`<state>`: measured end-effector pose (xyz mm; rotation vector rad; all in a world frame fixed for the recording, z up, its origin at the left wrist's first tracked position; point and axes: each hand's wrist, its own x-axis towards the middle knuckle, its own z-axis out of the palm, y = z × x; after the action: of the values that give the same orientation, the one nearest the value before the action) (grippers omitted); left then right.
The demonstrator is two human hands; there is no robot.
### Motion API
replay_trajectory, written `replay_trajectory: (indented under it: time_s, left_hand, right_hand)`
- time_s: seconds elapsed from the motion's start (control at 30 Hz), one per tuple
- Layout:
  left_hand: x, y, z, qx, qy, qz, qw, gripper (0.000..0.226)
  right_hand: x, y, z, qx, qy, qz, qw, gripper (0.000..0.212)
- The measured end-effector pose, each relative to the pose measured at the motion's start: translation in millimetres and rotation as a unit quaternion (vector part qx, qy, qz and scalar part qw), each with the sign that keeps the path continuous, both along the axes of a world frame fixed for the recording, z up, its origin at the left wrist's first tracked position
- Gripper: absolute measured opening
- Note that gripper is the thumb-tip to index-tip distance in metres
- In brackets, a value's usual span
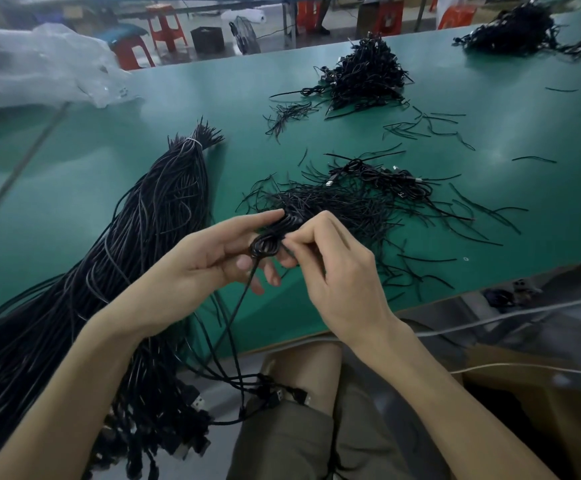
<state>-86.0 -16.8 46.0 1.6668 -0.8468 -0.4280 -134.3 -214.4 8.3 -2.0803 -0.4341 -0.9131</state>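
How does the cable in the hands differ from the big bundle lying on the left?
The cable is one strand wound into small loops, pinched between left hand and right hand; the bundle is many cables lying long and straight. The bundle is bound by a white tie and rests on the table; the cable is held off it. Both are black.

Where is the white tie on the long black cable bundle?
Head view, left of centre: the white tie rings the black cable bundle near its far end.
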Motion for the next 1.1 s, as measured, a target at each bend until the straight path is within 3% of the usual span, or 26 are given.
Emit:
replay_trajectory:
  time_s: [0.07,0.2,0.33,0.4,0.53,0.67,0.8,0.9,0.97,1.03,1.1]
  left_hand:
    - [0.6,0.4,-4.6,0.005,0.005,0.018,1.000,0.051]
    - [1.7,-4.8,-10.5,0.068,-0.066,0.128,0.987,0.025]
    - [2.7,-11.5,-13.6,0.117,-0.124,0.184,0.968,0.049]
    - [4.1,-14.5,-13.9,0.127,-0.041,0.187,0.973,0.054]
    - [5.8,-13.3,-12.1,0.127,0.220,0.113,0.960,0.056]
    - [8.1,-7.1,-12.5,0.132,0.275,0.061,0.950,0.047]
    - [8.0,-4.9,-16.1,0.128,0.253,0.064,0.957,0.044]
    - [9.8,-5.9,-22.2,0.150,0.171,0.178,0.957,0.048]
    - [12.2,-3.2,-28.3,0.271,0.036,0.254,0.928,0.042]
    - [10.7,5.1,-31.9,0.442,-0.103,0.288,0.843,0.040]
    - [8.2,13.5,-34.1,0.566,-0.167,0.285,0.756,0.051]
  right_hand:
    - [0.6,0.6,-1.4,-0.015,0.002,-0.005,1.000,0.025]
    - [1.2,2.5,-4.5,-0.093,-0.029,-0.039,0.995,0.020]
    - [3.0,3.9,-6.2,-0.149,-0.056,-0.053,0.986,0.021]
    - [3.4,5.2,-7.5,-0.161,-0.065,-0.045,0.984,0.022]
    - [3.2,7.4,-9.2,-0.217,-0.103,-0.049,0.970,0.025]
    - [2.8,10.0,-10.8,-0.262,-0.141,-0.053,0.953,0.026]
    - [-0.5,5.3,-15.4,-0.197,-0.069,-0.026,0.978,0.022]
    - [1.1,-0.1,-9.1,0.002,0.100,-0.013,0.995,0.017]
    - [11.7,-8.6,0.0,0.119,0.157,-0.040,0.980,0.015]
    - [31.9,-22.9,11.8,0.172,0.179,-0.083,0.965,0.013]
    - [56.9,-41.2,23.8,0.202,0.194,-0.123,0.952,0.010]
